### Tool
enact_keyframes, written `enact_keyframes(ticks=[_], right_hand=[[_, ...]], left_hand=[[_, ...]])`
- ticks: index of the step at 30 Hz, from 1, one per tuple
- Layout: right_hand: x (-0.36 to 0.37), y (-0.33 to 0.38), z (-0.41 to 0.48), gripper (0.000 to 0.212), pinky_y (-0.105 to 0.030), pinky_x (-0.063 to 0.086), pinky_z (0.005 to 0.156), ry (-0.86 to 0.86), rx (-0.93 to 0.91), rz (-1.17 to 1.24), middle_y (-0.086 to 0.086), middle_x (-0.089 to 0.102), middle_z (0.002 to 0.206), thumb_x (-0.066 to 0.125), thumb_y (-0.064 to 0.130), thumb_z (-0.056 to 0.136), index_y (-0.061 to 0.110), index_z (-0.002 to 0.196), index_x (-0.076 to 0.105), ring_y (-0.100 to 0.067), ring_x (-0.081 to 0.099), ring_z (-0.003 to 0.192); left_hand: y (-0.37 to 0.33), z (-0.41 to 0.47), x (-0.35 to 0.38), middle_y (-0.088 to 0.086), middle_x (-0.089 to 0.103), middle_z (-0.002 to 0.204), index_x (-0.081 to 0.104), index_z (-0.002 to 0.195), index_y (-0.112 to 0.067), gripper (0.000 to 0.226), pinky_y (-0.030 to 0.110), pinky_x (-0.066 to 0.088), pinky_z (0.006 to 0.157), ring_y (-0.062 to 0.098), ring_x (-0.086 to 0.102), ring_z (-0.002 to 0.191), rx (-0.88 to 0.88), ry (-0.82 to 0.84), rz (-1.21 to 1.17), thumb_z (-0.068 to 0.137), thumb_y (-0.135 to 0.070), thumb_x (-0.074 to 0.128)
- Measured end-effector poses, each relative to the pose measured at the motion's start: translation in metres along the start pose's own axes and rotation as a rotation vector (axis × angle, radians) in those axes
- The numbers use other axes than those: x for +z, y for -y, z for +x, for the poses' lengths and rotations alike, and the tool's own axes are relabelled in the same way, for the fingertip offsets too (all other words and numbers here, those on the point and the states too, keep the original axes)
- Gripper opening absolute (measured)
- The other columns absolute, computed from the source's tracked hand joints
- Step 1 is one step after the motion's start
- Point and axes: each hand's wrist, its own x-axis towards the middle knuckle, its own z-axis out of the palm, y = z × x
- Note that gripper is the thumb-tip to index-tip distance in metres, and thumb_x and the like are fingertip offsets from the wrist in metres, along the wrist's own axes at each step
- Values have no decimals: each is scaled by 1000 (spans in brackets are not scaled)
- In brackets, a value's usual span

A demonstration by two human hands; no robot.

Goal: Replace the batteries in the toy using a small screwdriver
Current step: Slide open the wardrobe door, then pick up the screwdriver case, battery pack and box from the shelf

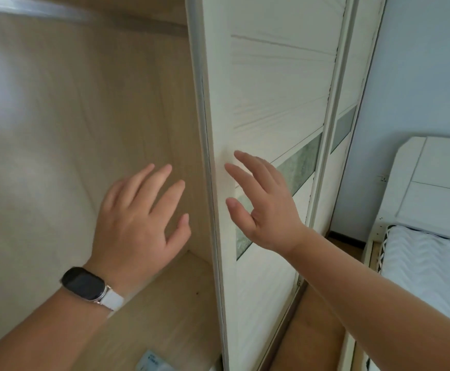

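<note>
Black oval smartwatch on a white strap (84, 283) circles the left wrist. Left hand (138, 223) hovers with fingers spread and straight, holding nothing, before the pale wood wardrobe interior (58, 129). Right hand (266, 210), also spread and empty, is up against the white grooved sliding door (272, 89) near its edge; whether it touches is unclear. Where the toy lies cannot be told. A white-framed bed (432, 183) stands to the right.
</note>
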Motion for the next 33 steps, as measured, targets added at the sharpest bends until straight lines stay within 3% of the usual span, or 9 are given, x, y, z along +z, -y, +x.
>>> enact_keyframes(ticks=[6, 11, 16, 22, 33], right_hand=[[8, 57, -26, 49, -48, 45, 95, 220, -70, -25, -19, 58, 135, 46, 39, 98, 4, 127, 64, -37, 56, 121], [40, 97, -45, 50, -46, 45, 95, 447, -54, -63, -15, 57, 137, 43, 42, 96, 9, 125, 65, -38, 53, 122], [81, 133, -64, 55, -46, 42, 98, 692, -26, -67, -10, 56, 138, 35, 51, 98, 15, 133, 59, -34, 49, 129], [134, 169, -88, 62, -45, 35, 106, 892, -1, 3, -2, 47, 148, 24, 56, 98, 24, 146, 46, -28, 42, 136], [242, 183, -148, 54, -49, 46, 100, 1123, -86, 142, -5, 57, 140, 31, 58, 97, 25, 136, 50, -30, 54, 128]], left_hand=[[23, -68, -19, 19, 61, 137, 71, 117, -6, 43, 58, 42, 102, 41, 54, 128, -111, 121, -77, 93, -37, 54], [32, -132, -36, 13, 58, 142, 67, 124, -10, 46, 56, 36, 109, 35, 48, 135, -254, 313, -120, 91, -39, 54], [42, -189, -50, 14, 58, 143, 69, 125, -10, 47, 58, 40, 108, 37, 50, 135, -409, 488, -122, 90, -39, 55], [58, -247, -56, 16, 58, 143, 67, 128, -10, 53, 58, 42, 108, 37, 53, 133, -476, 654, -96, 91, -42, 48], [71, -327, -21, 15, 60, 140, 68, 127, -13, 45, 58, 47, 102, 40, 55, 129, -668, 814, -18, 90, -38, 60]])
